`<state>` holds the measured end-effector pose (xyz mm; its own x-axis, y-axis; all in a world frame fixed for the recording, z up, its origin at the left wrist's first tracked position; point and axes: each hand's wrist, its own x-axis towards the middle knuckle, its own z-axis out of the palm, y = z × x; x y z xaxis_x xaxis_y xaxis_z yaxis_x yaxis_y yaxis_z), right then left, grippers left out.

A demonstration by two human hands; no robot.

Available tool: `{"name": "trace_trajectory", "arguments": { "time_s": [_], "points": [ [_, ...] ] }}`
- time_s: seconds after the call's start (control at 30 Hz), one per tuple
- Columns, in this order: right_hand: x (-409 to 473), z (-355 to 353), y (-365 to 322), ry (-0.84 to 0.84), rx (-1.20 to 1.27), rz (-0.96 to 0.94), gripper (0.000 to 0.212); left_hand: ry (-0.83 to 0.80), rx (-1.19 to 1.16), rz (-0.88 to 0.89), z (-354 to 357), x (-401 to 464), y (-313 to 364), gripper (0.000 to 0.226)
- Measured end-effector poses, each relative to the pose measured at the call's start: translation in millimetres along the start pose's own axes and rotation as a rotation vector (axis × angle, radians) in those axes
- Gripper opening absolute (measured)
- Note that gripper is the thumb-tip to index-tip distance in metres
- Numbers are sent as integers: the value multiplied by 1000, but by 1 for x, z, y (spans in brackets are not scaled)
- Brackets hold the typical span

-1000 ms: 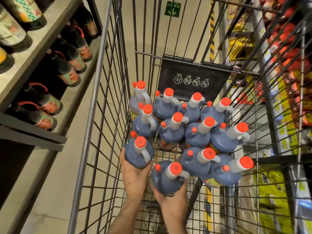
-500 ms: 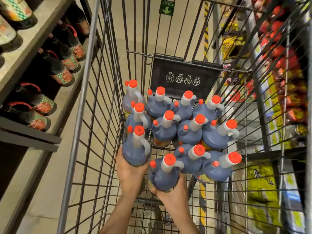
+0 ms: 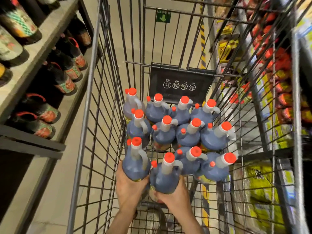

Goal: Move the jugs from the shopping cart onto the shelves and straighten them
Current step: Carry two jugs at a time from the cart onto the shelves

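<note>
Left hand (image 3: 130,184): cupped round near-left jug (image 3: 135,164), low on its body.
Right hand (image 3: 175,198): wrapped round neighbouring jug (image 3: 164,179), near its base.
Handling: probably full, heavy, smooth plastic; the neck handle (image 3: 179,163) looks surer.

A pale, plain floor (image 3: 55,191) runs along a store aisle. On the far floor sit a green arrow sign (image 3: 163,17) and yellow-black striped tape (image 3: 203,46). Red and yellow packets (image 3: 276,65) fill the right side.
</note>
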<state>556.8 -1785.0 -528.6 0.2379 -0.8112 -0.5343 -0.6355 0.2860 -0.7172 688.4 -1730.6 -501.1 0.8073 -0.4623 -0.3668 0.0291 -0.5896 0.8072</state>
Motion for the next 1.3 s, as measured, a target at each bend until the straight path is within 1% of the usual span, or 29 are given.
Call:
{"name": "trace_trajectory", "arguments": {
  "time_s": [0.07, 0.1, 0.13, 0.2, 0.27, 0.33, 0.4, 0.47, 0.5, 0.6, 0.7, 0.8, 0.87, 0.93, 1.0, 1.03, 1.13, 1.23, 1.3],
  "points": [
    [-6, -3, -3, -2, 26, 28, 83, -13, -10, -35, -2, 0, 4, 75],
    [-10, -3, -3, -7, 52, 35, 84, -26, -33, -47, -2, -1, 2, 73],
    [-12, -3, -5, 7, 92, 26, 82, -16, -38, -63, -5, -4, 8, 76],
    [-20, -9, -17, 58, 127, 8, 77, -5, -73, -73, -8, -8, 20, 90],
    [-28, -17, -30, 88, 182, -17, 76, -6, -104, -43, -12, -11, 33, 91],
    [-37, -28, -43, 137, 268, -46, 74, 11, -52, 47, -19, -17, 52, 93],
    [-46, -40, -62, 159, 303, -62, 69, 14, -32, 130, -28, -25, 76, 90],
    [-57, -54, -84, 216, 338, -83, 70, 4, -54, 210, -38, -32, 98, 80],
    [-64, -61, -96, 247, 352, -99, 74, -6, -76, 256, -44, -36, 108, 81],
    [-95, -81, -128, 316, 417, -183, 90, -37, -97, 344, -66, -58, 140, 98],
    [-140, -101, -157, 413, 492, -246, 75, -42, -159, 440, -95, -88, 170, 104],
    [-192, -117, -174, 501, 542, -308, 75, -105, -206, 533, -129, -122, 195, 98],
    [-232, -127, -183, 581, 596, -350, 66, -133, -246, 607, -155, -147, 210, 98],
    [-271, -137, -186, 653, 662, -380, 52, -160, -283, 677, -178, -176, 222, 100],
    [-313, -147, -187, 714, 713, -401, 49, -219, -327, 722, -197, -206, 232, 99],
    [-333, -152, -186, 745, 727, -417, 53, -248, -348, 744, -205, -221, 236, 100],
    [-395, -167, -180, 839, 760, -448, 74, -356, -387, 808, -223, -271, 245, 106],
    [-454, -185, -163, 987, 772, -445, 74, -461, -402, 857, -231, -323, 251, 110],
    [-494, -197, -147, 1085, 786, -438, 83, -548, -439, 880, -232, -358, 252, 107]
  ]
}}
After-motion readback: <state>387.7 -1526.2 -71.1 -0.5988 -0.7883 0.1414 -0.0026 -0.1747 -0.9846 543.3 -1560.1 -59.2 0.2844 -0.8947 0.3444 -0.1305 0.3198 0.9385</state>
